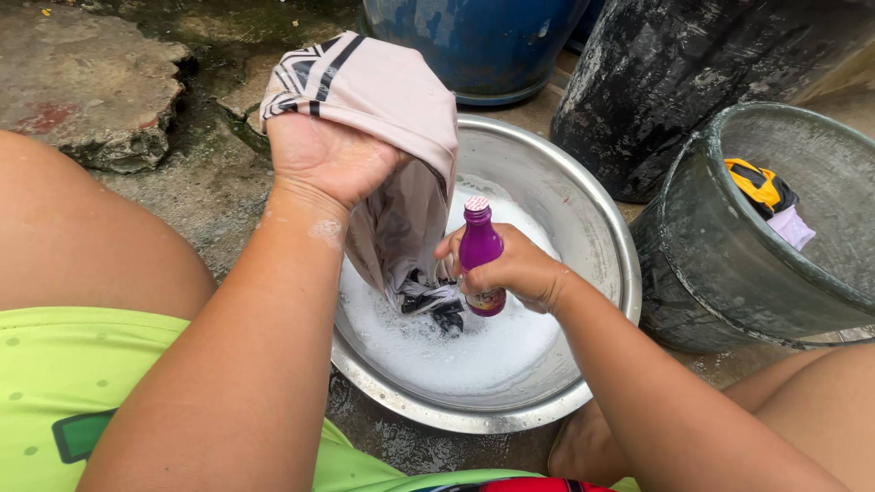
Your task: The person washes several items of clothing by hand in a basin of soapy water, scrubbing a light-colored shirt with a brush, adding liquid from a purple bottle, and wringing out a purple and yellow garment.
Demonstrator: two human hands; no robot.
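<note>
Nearest to you, your knees frame the scene, with lime-green fabric (64, 383) across your lap at the near left. Just beyond sits a wide metal basin (597, 228) on the wet concrete ground (196, 196), holding white soapy foam (456, 351) that covers its bottom.

Your right hand (510, 269) is closed around a small purple bottle (480, 251) with a patterned cap, holding it upright over the foam near the basin's middle. Just left of it, your left hand (328, 159) is clenched on a pale beige garment (392, 137) with dark stripes along its edge; the cloth is bunched over your fingers and lifted above the basin's far-left rim, and its lower end hangs down into the suds, touching the foam beside the bottle. A dark part of the cloth lies in the foam there.

To the right of the basin stands a grey-green bucket (702, 264), tilted toward you, with a yellow and black piece of cloth (761, 187) and a pale lilac one (791, 228) inside against its far wall.

Farther off, a large black drum (674, 82) stands behind the bucket, and a blue tub (483, 41) sits just beyond the basin's far rim. At the far left lies a rough flat stone (87, 82).
</note>
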